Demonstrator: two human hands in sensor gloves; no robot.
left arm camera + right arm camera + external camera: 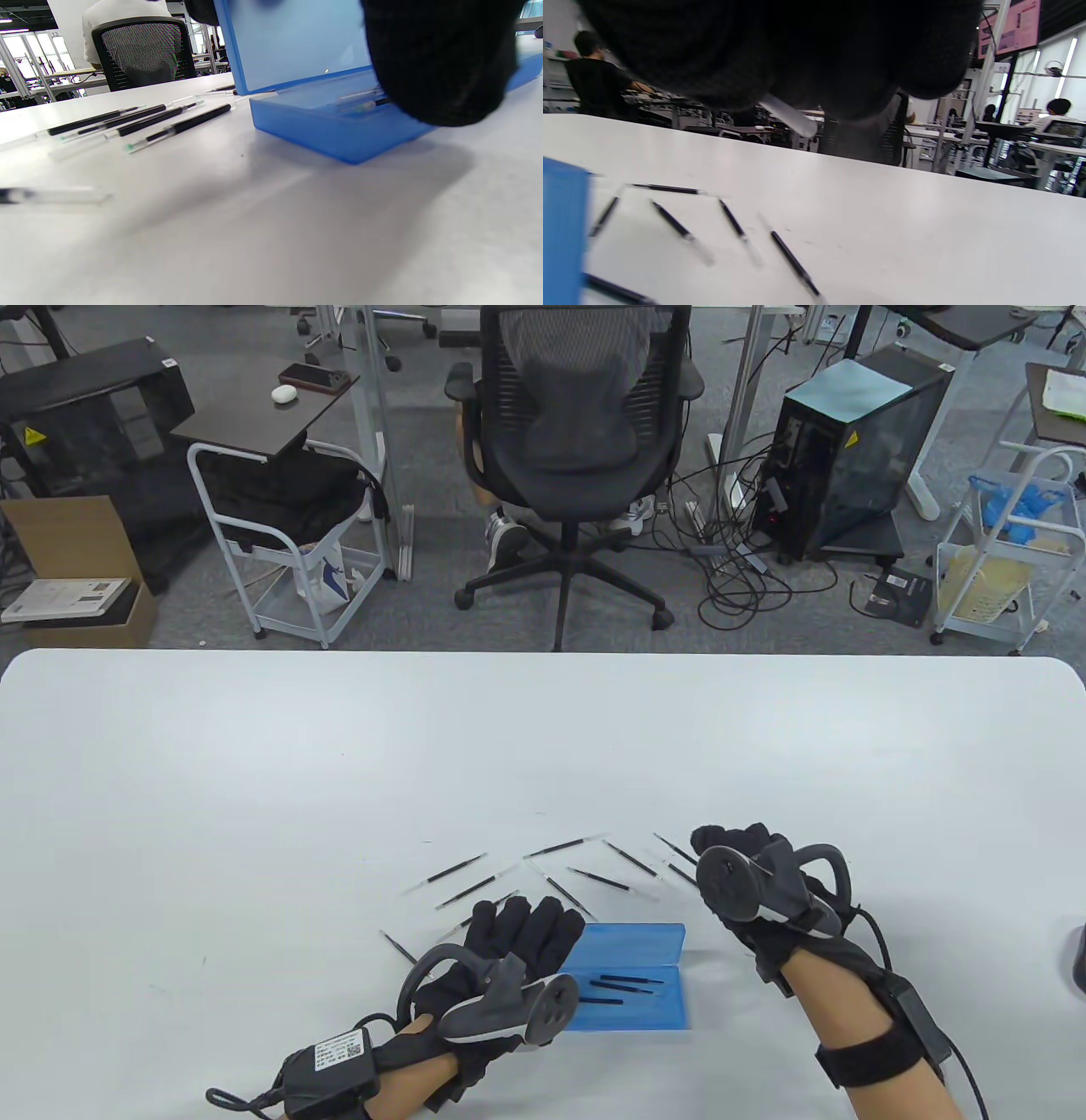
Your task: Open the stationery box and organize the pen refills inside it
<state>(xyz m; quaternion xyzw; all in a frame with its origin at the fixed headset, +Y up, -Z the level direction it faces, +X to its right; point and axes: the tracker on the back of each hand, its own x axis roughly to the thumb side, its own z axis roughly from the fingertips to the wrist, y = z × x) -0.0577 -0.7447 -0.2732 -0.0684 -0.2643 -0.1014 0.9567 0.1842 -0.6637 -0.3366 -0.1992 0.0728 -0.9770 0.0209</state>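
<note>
Our left fingers (517,920) lie straight against the raised lid of the blue box (632,988), which sits open on the counter (254,780) with three refills (624,984) inside. Our right fingers (730,840) pinch one refill (789,114); others (543,869) lie scattered just beyond.

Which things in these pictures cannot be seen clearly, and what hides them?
- Right hand fingers: table view, the tracker covers them, so a grip on a refill is unsure.
- Blue box left part: table view, the left hand covers it.
- Refills in the box: left wrist view, the glove hides most.
- Nearest refill: left wrist view, blurred.
</note>
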